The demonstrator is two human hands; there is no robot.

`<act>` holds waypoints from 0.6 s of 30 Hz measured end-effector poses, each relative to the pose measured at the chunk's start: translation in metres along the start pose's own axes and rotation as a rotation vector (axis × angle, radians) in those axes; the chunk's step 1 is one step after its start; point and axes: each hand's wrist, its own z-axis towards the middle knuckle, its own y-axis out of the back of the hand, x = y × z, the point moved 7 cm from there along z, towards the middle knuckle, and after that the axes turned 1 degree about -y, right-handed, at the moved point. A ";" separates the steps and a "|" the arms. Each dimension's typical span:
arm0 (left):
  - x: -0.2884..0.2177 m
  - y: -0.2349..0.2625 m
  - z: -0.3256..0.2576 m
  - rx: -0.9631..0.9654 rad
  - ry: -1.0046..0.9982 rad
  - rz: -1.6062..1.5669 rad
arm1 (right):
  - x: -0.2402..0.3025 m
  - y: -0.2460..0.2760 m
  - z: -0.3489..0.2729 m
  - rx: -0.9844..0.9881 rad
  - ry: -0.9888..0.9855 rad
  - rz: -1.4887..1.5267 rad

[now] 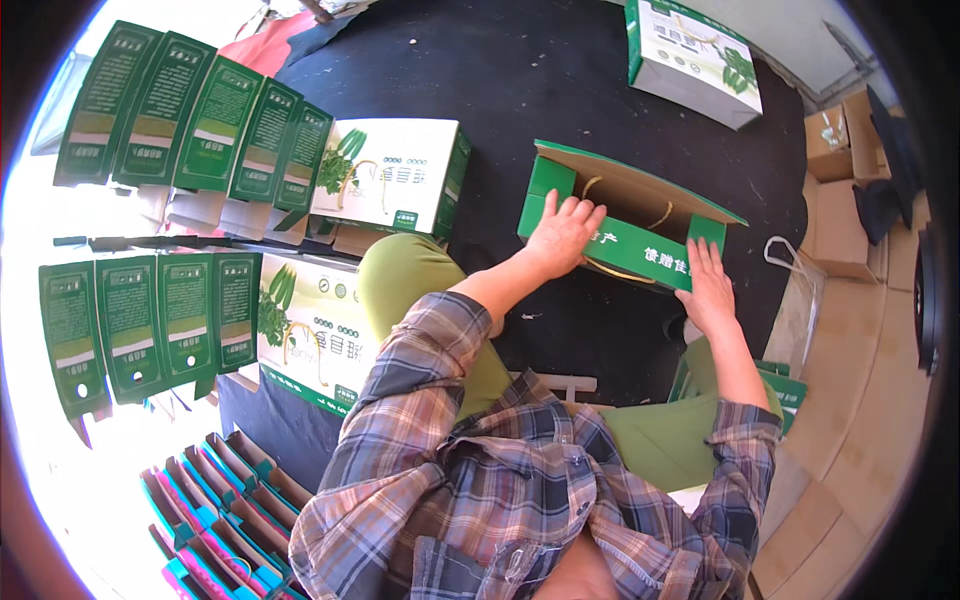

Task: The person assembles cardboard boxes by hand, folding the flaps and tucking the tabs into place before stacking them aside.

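In front of me on the dark surface stands a green cardboard gift box [630,244] with its top open and its brown inside showing. The far green-edged flap stands up, and a yellow cord handle [664,214] loops out of the inside. My left hand [566,234] lies over the box's left end, fingers stretched out across the green flap. On the right end my right hand [711,288] rests with straight fingers on the small green side flap. Neither hand is wrapped round anything. Parts of the near side are hidden below the upper flap.
A closed white-and-green box [695,78] sits at the far right. On the left, two rows of similar boxes stand, a far row [395,178] and a near row [305,325]. Several pink-and-blue cartons [215,520] are at lower left. Brown cardboard [835,360] lines the right side.
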 end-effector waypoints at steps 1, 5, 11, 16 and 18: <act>0.002 0.001 0.001 -0.003 0.014 0.011 | 0.000 0.004 0.001 0.010 -0.005 -0.003; 0.006 0.003 0.009 0.019 0.051 -0.039 | -0.016 0.028 -0.001 -0.096 0.015 0.076; 0.057 0.025 0.015 -0.131 0.378 -0.261 | -0.019 0.066 -0.012 -0.242 0.004 0.183; 0.129 0.054 0.006 -0.349 0.714 -0.619 | -0.029 0.066 -0.011 -0.292 0.038 0.217; 0.150 0.080 -0.006 -0.420 0.761 -1.017 | -0.026 0.062 -0.010 -0.250 0.047 0.182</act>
